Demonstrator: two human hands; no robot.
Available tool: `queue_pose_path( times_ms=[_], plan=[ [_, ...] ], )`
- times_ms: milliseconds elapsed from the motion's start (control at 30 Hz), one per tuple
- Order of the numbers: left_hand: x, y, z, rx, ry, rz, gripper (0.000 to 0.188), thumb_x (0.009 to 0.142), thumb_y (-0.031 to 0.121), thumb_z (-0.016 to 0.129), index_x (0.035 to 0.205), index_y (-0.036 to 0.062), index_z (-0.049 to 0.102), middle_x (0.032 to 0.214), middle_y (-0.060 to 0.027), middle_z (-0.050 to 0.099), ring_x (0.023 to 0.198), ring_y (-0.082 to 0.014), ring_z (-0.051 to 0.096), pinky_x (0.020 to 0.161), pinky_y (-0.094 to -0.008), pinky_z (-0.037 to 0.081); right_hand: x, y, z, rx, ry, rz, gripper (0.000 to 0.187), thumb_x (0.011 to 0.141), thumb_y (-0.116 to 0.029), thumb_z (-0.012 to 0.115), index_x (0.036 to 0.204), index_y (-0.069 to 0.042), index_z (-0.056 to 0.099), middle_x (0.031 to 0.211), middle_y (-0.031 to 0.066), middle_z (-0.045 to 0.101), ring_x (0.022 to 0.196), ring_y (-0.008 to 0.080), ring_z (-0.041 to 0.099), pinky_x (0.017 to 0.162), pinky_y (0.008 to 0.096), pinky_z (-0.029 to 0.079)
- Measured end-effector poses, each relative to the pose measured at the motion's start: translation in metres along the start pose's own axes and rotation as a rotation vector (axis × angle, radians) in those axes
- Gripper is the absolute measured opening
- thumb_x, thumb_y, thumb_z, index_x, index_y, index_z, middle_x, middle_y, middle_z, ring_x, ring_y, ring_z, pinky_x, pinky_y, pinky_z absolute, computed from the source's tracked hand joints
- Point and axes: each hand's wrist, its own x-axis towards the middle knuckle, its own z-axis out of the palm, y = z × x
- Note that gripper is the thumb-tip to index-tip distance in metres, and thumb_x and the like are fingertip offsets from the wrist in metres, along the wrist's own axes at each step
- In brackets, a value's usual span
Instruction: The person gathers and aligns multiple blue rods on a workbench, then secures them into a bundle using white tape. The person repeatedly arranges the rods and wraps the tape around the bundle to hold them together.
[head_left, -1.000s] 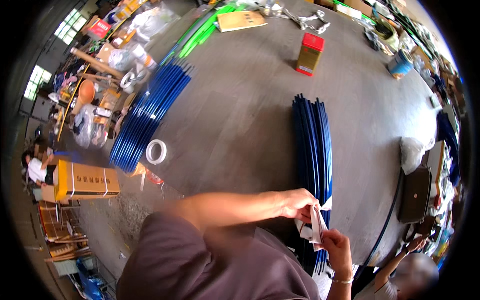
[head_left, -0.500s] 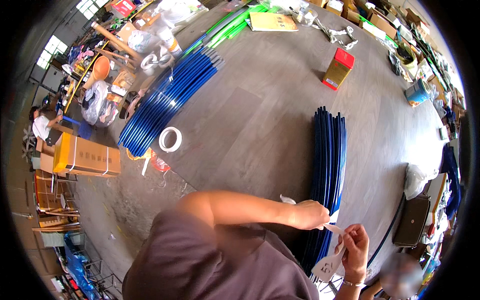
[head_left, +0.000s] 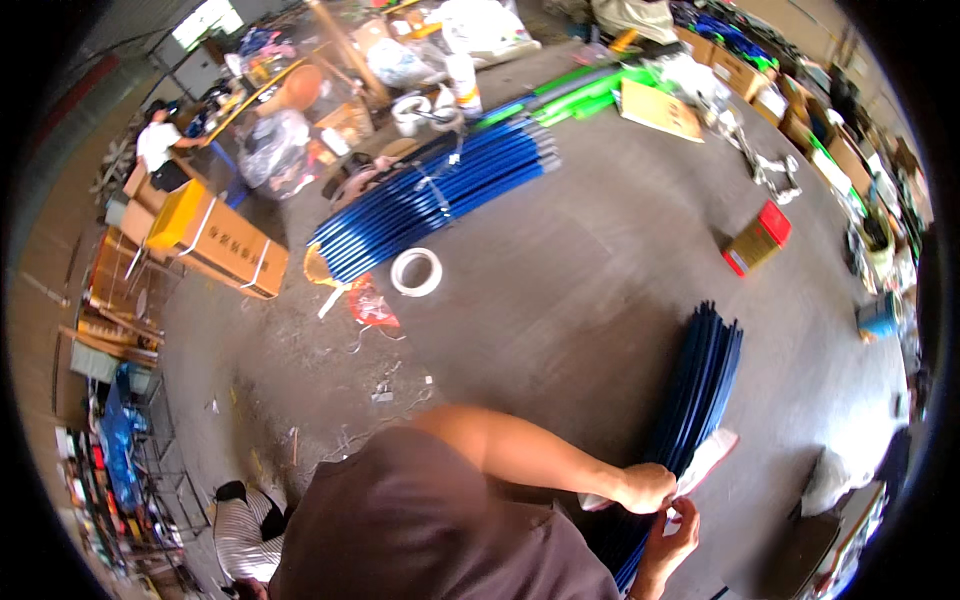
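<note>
A bundle of long dark blue rods (head_left: 698,375) lies on the table at the right, running down beneath my hands. A thin white plastic strip (head_left: 708,460) passes around it, with one wide end spread out on the right side. Another white piece (head_left: 595,502) sticks out left of my wrist. Across the bundle, my left hand (head_left: 648,488) is closed and grips the strip. My right hand (head_left: 678,535), close below it, pinches the strip between bent fingers. The two hands nearly touch, so the strip between them is mostly hidden.
A second bundle of blue rods (head_left: 430,200) lies at the far left, beside a white tape roll (head_left: 416,272). A red and gold tin (head_left: 757,238) stands at the right. A yellow-brown carton (head_left: 225,243) and a person in stripes (head_left: 245,535) are at the left.
My hands have drawn together on the strip, and its numbered end no longer shows between them. The view has turned, shifting the scene; a person in stripes now appears lower left.
</note>
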Motion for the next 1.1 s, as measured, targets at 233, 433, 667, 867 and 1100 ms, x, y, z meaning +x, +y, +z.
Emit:
queue_pose_path(
  times_ms=[233, 433, 667, 867, 1100],
  plan=[
    [0.005, -0.005, -0.002, 0.037, -0.055, -0.032, 0.024, 0.083, 0.023, 0.069, 0.085, -0.0003, 0.074, 0.081, -0.0236, 0.07, 0.081, -0.0372, 0.069, 0.073, -0.0455, 0.054, 0.005, 0.01, 0.002, -0.059, -0.077, -0.08, 0.02, 0.073, 0.004, 0.067, 0.093, -0.001, 0.066, 0.083, 0.0105, 0.065, 0.069, 0.0258, 0.06, 0.062, 0.0355, 0.049],
    [-0.001, -0.006, 0.003, 0.143, 0.047, 0.064, 0.013, 0.072, 0.013, 0.072, 0.074, 0.0, 0.07, 0.073, -0.022, 0.068, 0.074, -0.0376, 0.069, 0.066, -0.0455, 0.054, -0.001, 0.039, 0.01, -0.089, -0.024, -0.179, 0.015, 0.072, 0.005, 0.063, 0.086, 0.0, 0.064, 0.079, 0.0114, 0.061, 0.072, 0.0272, 0.06, 0.064, 0.0391, 0.048],
    [-0.015, -0.002, 0.009, 0.048, 0.287, 0.158, 0.009, 0.068, 0.004, 0.07, 0.076, 0.0024, 0.067, 0.073, -0.0194, 0.067, 0.07, -0.0389, 0.067, 0.06, -0.0495, 0.051, -0.001, 0.016, 0.005, -0.079, -0.068, -0.143, 0.012, 0.07, 0.007, 0.057, 0.081, 0.002, 0.06, 0.077, 0.0134, 0.057, 0.072, 0.0294, 0.057, 0.067, 0.0402, 0.048],
    [-0.016, -0.017, 0.018, 0.002, 0.281, 0.225, 0.014, 0.07, 0.006, 0.071, 0.084, 0.0048, 0.068, 0.076, -0.0162, 0.068, 0.075, -0.0386, 0.067, 0.064, -0.0471, 0.05, 0.001, -0.04, -0.002, 0.008, -0.043, -0.059, 0.01, 0.07, 0.007, 0.056, 0.079, 0.003, 0.057, 0.075, 0.014, 0.056, 0.07, 0.0293, 0.056, 0.067, 0.0392, 0.047],
    [-0.004, -0.016, -0.009, -0.251, -0.151, 0.188, 0.019, 0.081, 0.011, 0.07, 0.099, 0.0098, 0.075, 0.094, -0.0176, 0.072, 0.085, -0.024, 0.072, 0.075, -0.0356, 0.053, -0.005, -0.007, -0.001, -0.037, -0.002, 0.125, 0.013, 0.075, 0.006, 0.065, 0.079, 0.0, 0.054, 0.073, 0.0148, 0.057, 0.069, 0.0292, 0.058, 0.068, 0.0381, 0.048]
  ],
)
